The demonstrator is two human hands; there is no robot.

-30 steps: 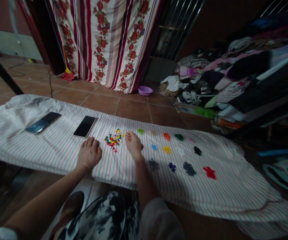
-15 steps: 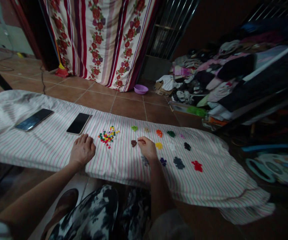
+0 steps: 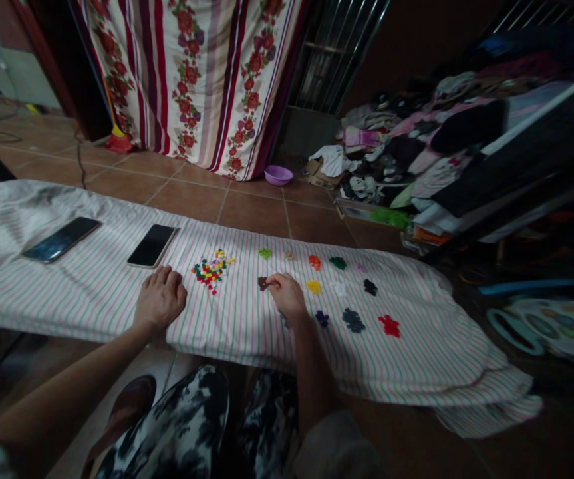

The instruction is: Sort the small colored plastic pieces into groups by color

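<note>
My left hand [image 3: 161,297] lies palm down on the striped cloth, fingers loosely spread, just below a phone [image 3: 151,246]. To its right is a mixed heap of small coloured pieces [image 3: 211,271]. My right hand [image 3: 288,297] has thumb and fingers pinched together at the right edge of a small brown pile [image 3: 263,284]. Whatever is between those fingertips is too small to make out. A grey pile [image 3: 283,319] is partly hidden under my right wrist. Near this hand are a light green pile [image 3: 265,253], a yellow pile [image 3: 313,287] and a purple pile [image 3: 322,319].
Further right on the cloth [image 3: 416,359] lie orange [image 3: 314,262], dark green [image 3: 337,263], black [image 3: 370,287], slate [image 3: 353,320] and red [image 3: 390,326] piles. A second phone [image 3: 62,239] rests at left. Beyond stand a purple basin [image 3: 279,175] and heaped clothes [image 3: 416,146].
My right hand has shifted slightly left, its fingertips now reaching the brown pile. My left hand stays resting on the cloth. The whole view has shifted a little.
</note>
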